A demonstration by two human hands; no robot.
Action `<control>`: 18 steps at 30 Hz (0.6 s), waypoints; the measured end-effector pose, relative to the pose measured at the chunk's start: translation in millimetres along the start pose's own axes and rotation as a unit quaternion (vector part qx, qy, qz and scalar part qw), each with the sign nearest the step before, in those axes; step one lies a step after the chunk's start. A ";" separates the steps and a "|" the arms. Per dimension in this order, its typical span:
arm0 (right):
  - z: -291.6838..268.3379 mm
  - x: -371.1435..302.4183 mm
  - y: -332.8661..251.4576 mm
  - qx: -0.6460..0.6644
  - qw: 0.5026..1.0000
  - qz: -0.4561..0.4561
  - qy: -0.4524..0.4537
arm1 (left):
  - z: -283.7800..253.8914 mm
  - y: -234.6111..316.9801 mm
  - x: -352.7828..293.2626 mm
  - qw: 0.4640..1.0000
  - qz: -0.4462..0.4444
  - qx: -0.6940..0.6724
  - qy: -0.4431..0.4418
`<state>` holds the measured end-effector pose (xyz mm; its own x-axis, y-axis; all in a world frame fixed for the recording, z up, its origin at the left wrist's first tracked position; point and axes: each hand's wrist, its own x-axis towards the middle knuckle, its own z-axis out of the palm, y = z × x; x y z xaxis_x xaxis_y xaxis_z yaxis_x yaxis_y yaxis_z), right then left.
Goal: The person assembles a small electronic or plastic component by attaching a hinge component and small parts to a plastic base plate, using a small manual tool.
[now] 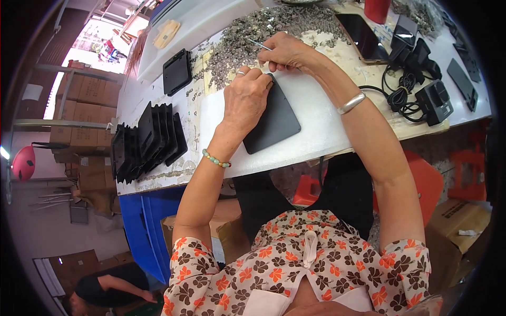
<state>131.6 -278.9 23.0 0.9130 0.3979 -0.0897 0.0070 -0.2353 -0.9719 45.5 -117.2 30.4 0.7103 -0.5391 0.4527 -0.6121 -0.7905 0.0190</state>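
A flat black plastic panel (pixel 275 122) with rounded corners lies on a white foam sheet (pixel 321 124) in front of me. My left hand (pixel 246 99) is curled over the panel's far left part, its fingers bent at the far edge; the fingertips are partly hidden. Just beyond the panel, my right hand (pixel 287 51) pinches a thin silver metal tool (pixel 258 44), whose tip points left over a spread of small metal parts (pixel 232 52). The tool's exact kind is too small to tell.
Upright black plastic frames (pixel 153 138) crowd the table's left side, with a single black frame (pixel 177 72) behind them. To the right are a phone (pixel 362 38), cables (pixel 403 90) and a black device (pixel 435 101). A person (pixel 113 284) bends at the lower left.
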 end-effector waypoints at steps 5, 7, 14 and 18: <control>0.5 -2.0 -1.2 -0.003 1.000 -0.005 0.005 | 1.8 0.4 0.3 0.995 0.059 0.080 -0.023; -2.6 -4.7 -1.7 -0.024 0.999 -0.012 -0.027 | 1.3 1.3 -0.4 0.991 0.075 0.102 -0.031; -13.6 -7.7 -1.7 -0.087 0.986 -0.005 -0.140 | 7.7 -1.9 -11.0 0.996 0.058 -0.017 0.060; -10.9 -7.7 -4.2 -0.126 0.982 0.002 -0.142 | 12.2 -3.2 -14.3 0.992 0.048 -0.071 0.096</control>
<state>128.9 -290.7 30.2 0.7633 0.6189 -0.1852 0.1374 -0.4356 -0.8896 41.5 -110.5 13.0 0.5753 -0.5338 0.6198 -0.7263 -0.6818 0.0870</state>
